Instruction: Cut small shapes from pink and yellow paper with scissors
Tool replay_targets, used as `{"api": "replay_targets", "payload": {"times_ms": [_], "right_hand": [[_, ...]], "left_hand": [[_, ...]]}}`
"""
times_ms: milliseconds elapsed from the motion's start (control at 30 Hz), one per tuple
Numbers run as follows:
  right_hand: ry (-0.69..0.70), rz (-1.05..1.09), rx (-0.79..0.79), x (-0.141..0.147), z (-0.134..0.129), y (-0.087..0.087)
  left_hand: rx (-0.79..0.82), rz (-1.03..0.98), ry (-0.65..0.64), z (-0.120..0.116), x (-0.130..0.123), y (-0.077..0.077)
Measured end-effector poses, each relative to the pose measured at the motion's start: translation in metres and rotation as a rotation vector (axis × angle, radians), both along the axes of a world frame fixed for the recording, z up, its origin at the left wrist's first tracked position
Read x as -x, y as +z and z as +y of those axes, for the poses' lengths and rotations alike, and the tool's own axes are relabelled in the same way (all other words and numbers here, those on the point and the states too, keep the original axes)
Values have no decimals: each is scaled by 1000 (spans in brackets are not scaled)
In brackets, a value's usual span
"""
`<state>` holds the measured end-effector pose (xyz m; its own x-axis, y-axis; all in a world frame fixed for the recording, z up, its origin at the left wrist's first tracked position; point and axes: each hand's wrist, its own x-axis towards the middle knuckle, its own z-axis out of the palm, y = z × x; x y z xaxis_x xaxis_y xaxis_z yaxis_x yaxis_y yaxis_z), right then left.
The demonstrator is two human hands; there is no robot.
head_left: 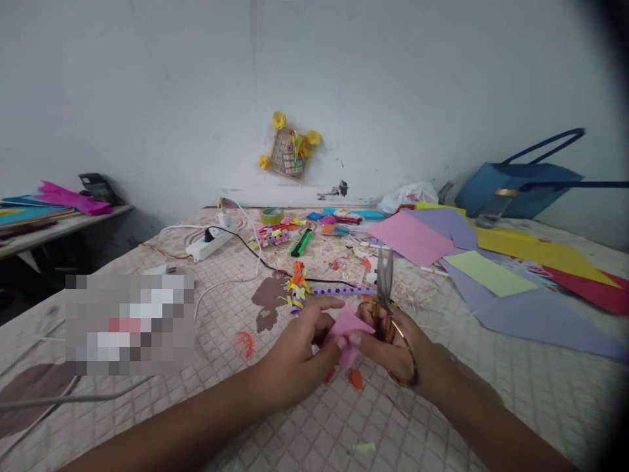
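Observation:
Between my two hands is a small folded piece of pink paper (348,328), just above the tabletop. My left hand (302,351) pinches its left part with thumb and fingers. My right hand (400,351) closes on its right edge with the thumb. That same hand carries a pair of scissors (385,278), blades pointing up and away from the paper; fingers partly cover the handles. Behind my left hand lies a purple dotted strip (339,290) with a cluster of orange and yellow paper pieces (297,282) at its left end.
A green cutter (301,242), tape roll (272,216) and many paper scraps lie farther back. Coloured sheets (535,318) spread on the right before a blue bag (521,187). On the left are a white power strip (211,246) and cables (216,285).

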<state>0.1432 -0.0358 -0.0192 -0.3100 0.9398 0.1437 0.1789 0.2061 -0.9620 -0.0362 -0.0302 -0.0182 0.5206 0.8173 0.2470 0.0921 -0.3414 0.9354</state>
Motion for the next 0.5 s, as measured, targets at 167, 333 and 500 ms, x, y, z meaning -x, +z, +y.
{"api": "replay_targets", "payload": {"times_ms": [167, 333, 500], "right_hand": [[15, 226, 21, -7, 10, -14], [0, 196, 51, -8, 11, -15], [56, 75, 16, -4, 4, -10]], "left_hand": [[9, -94, -164, 4, 9, 1], [-275, -31, -132, 8, 10, 5], [-373, 27, 17, 9, 6, 10]]}}
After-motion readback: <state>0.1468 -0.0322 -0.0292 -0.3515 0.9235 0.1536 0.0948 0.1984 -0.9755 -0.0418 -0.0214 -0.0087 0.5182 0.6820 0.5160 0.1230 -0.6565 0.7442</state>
